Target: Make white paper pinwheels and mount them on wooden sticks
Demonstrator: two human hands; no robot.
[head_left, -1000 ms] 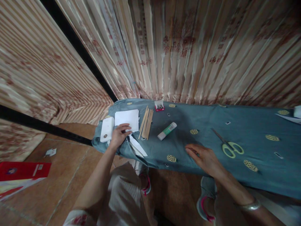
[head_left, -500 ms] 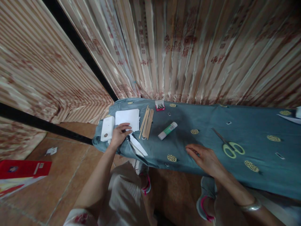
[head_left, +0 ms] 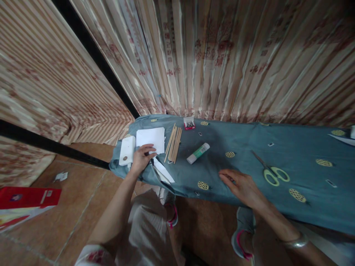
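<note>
My left hand (head_left: 142, 158) rests on the near edge of a stack of white paper sheets (head_left: 150, 138) at the left end of the table. Its fingers are curled with the tips pressed on the paper; something small and dark shows at the fingertips. A white rectangular object (head_left: 127, 150) lies just left of that hand, and a loose white paper strip (head_left: 163, 171) lies just right of it. My right hand (head_left: 242, 186) lies flat and open on the blue-grey tablecloth (head_left: 238, 144) near the front edge, holding nothing.
A bundle of wooden sticks (head_left: 173, 143), a glue stick (head_left: 198, 153), a small red box of pins (head_left: 189, 123) and yellow-handled scissors (head_left: 270, 170) lie on the cloth. Striped curtains hang behind. On the tiled floor at left lies a red booklet (head_left: 27, 197).
</note>
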